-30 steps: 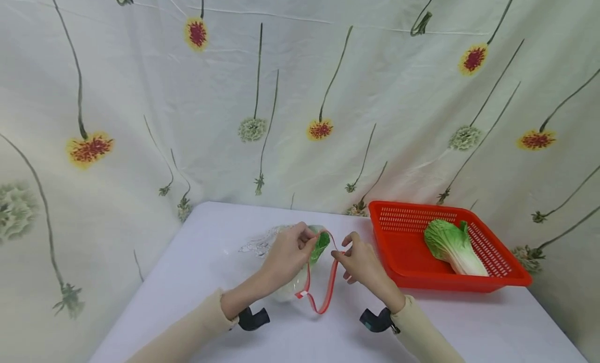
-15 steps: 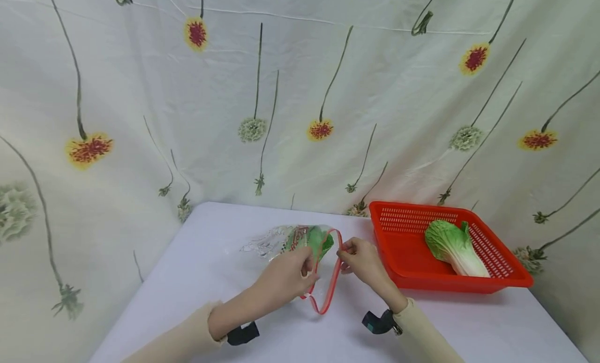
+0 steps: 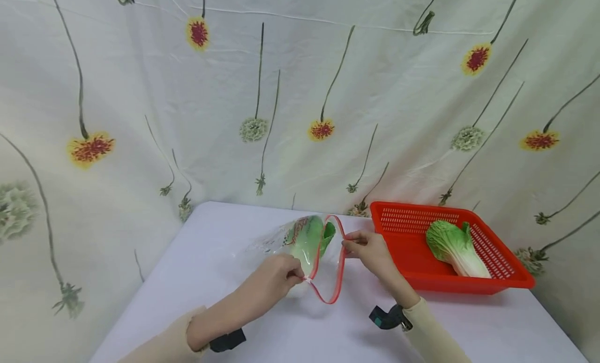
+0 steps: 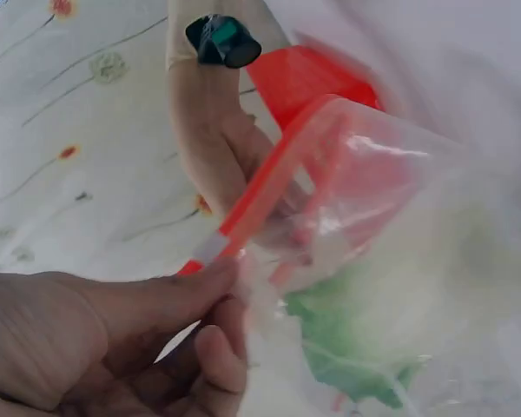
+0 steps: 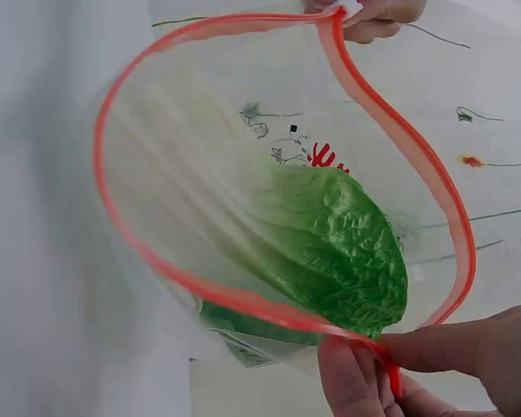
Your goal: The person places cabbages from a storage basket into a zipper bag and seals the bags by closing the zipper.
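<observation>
I see the left hand pinching one clear bag by its white slider, the right hand pinching the red rim opposite: two grips. One cabbage lies inside; a second cabbage rests in one red basket.

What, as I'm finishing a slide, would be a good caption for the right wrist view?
Right hand pinching the red rim of an open, clear bag, cabbage inside, left hand opposite.

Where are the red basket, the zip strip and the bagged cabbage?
Red basket (image 3: 454, 285), head view: front wall.
Zip strip (image 5: 464, 241), right wrist view: curve at picture's right.
Bagged cabbage (image 5: 285, 219), right wrist view: where pale leaf turns green.
</observation>
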The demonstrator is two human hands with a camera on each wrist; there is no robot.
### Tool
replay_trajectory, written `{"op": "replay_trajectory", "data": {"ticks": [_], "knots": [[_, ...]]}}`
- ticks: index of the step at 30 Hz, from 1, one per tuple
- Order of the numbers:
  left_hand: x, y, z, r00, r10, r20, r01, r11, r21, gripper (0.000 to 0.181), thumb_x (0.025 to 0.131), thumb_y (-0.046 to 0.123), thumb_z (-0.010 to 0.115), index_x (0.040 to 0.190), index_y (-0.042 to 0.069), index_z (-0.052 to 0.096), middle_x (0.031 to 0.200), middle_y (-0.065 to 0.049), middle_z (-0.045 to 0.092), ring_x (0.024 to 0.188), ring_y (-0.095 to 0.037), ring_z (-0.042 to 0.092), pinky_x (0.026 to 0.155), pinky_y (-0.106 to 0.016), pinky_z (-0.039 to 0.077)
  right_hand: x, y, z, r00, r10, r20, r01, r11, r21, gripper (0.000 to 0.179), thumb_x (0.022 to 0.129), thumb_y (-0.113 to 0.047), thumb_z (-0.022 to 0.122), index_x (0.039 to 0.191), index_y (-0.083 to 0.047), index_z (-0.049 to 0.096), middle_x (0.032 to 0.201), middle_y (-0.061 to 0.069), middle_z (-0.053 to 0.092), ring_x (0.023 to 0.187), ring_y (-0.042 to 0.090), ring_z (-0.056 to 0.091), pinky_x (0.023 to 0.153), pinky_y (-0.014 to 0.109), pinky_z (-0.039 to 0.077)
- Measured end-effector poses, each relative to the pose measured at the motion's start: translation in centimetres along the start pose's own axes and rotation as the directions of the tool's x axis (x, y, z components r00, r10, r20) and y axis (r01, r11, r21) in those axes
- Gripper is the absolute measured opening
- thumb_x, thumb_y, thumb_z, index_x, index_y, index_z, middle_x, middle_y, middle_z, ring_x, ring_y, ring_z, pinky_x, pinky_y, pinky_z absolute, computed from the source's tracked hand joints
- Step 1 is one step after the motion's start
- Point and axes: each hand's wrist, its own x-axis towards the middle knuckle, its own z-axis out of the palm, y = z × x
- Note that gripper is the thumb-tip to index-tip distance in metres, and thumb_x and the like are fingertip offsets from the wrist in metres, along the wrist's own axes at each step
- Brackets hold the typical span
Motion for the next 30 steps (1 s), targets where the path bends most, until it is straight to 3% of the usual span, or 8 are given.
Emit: {"op": "replay_trajectory", "data": {"ticks": [3, 5, 9, 12, 16, 22, 25, 30], "knots": [[0.4, -0.3, -1.4, 0.994, -0.026, -0.102, 0.019, 0.997, -0.070, 0.008, 0.081, 0.003, 0.074, 0.083, 0.010, 0.073, 0.078, 0.003, 0.069, 0.068, -0.002, 0.053, 0.060, -0.018, 0.047, -0.1, -0.8, -1.0, 1.000, 0.004, -0.017, -0.002, 0.997, 0.080, 0.026, 0.091, -0.013, 0.066, 0.108, 0.007, 0.065, 0.092, 0.016, 0.070, 0.076, 0.020, 0.071, 0.074, 0.036, 0.059], [0.7, -0.5, -2.4, 0.979, -0.024, -0.200, 0.006, 0.996, -0.086, 0.008, 0.083, 0.006, 0.073, 0.087, 0.012, 0.073, 0.081, 0.003, 0.070, 0.069, -0.001, 0.055, 0.061, -0.018, 0.048, -0.4, -1.5, -1.8, 1.000, -0.004, -0.026, 0.007, 0.992, 0.127, 0.029, 0.093, -0.015, 0.063, 0.111, 0.008, 0.063, 0.093, 0.016, 0.069, 0.078, 0.019, 0.071, 0.076, 0.035, 0.059], [1.4, -1.0, -4.2, 0.923, -0.002, -0.385, -0.038, 0.995, -0.095, 0.010, 0.084, 0.011, 0.073, 0.093, 0.016, 0.073, 0.086, 0.006, 0.073, 0.074, -0.003, 0.062, 0.066, -0.021, 0.051, -1.0, -3.1, -3.2, 0.997, -0.058, -0.044, 0.065, 0.984, 0.167, 0.029, 0.094, -0.015, 0.062, 0.113, 0.008, 0.061, 0.095, 0.016, 0.068, 0.078, 0.016, 0.071, 0.076, 0.029, 0.058], [2.0, -1.5, -5.3, 0.886, -0.040, -0.462, -0.017, 0.993, -0.118, 0.012, 0.084, 0.014, 0.074, 0.096, 0.016, 0.073, 0.088, 0.007, 0.073, 0.077, -0.006, 0.065, 0.070, -0.023, 0.051, -1.4, -4.3, -3.9, 0.991, -0.104, -0.080, 0.116, 0.980, 0.161, 0.030, 0.093, -0.017, 0.064, 0.113, 0.005, 0.061, 0.094, 0.014, 0.068, 0.077, 0.014, 0.070, 0.077, 0.027, 0.058], [2.7, -2.1, -6.3, 0.864, -0.147, -0.481, 0.063, 0.981, -0.185, 0.014, 0.086, 0.016, 0.073, 0.100, 0.016, 0.073, 0.091, 0.004, 0.074, 0.084, -0.010, 0.067, 0.074, -0.025, 0.052, -2.0, -5.7, -4.4, 0.973, -0.169, -0.156, 0.189, 0.974, 0.123, 0.031, 0.092, -0.023, 0.066, 0.111, 0.001, 0.063, 0.089, 0.008, 0.067, 0.076, 0.016, 0.069, 0.076, 0.027, 0.058], [3.2, -2.8, -7.1, 0.862, -0.239, -0.447, 0.128, 0.956, -0.265, 0.017, 0.090, 0.022, 0.069, 0.105, 0.013, 0.071, 0.098, 0.000, 0.073, 0.093, -0.015, 0.066, 0.080, -0.031, 0.054, -2.6, -6.7, -4.7, 0.943, -0.243, -0.226, 0.253, 0.967, 0.015, 0.030, 0.092, -0.028, 0.066, 0.108, -0.002, 0.065, 0.092, 0.011, 0.066, 0.076, 0.017, 0.063, 0.071, 0.023, 0.057], [3.4, -3.5, -7.1, 0.864, -0.264, -0.429, 0.150, 0.948, -0.282, 0.018, 0.090, 0.023, 0.068, 0.105, 0.012, 0.071, 0.098, -0.002, 0.072, 0.094, -0.017, 0.066, 0.082, -0.033, 0.053, -2.4, -6.3, -4.7, 0.936, -0.281, -0.213, 0.285, 0.958, -0.012, 0.027, 0.092, -0.026, 0.066, 0.108, -0.004, 0.065, 0.097, 0.007, 0.066, 0.079, 0.020, 0.062, 0.071, 0.021, 0.055], [3.9, -5.0, -6.1, 0.872, -0.312, -0.377, 0.192, 0.927, -0.323, 0.018, 0.091, 0.022, 0.067, 0.105, 0.011, 0.070, 0.100, -0.005, 0.071, 0.096, -0.019, 0.065, 0.084, -0.037, 0.055, -1.8, -5.3, -4.3, 0.929, -0.337, -0.152, 0.338, 0.941, -0.025, 0.021, 0.094, -0.019, 0.064, 0.107, -0.003, 0.063, 0.086, -0.002, 0.063, 0.079, 0.024, 0.062, 0.069, 0.020, 0.053]]}}
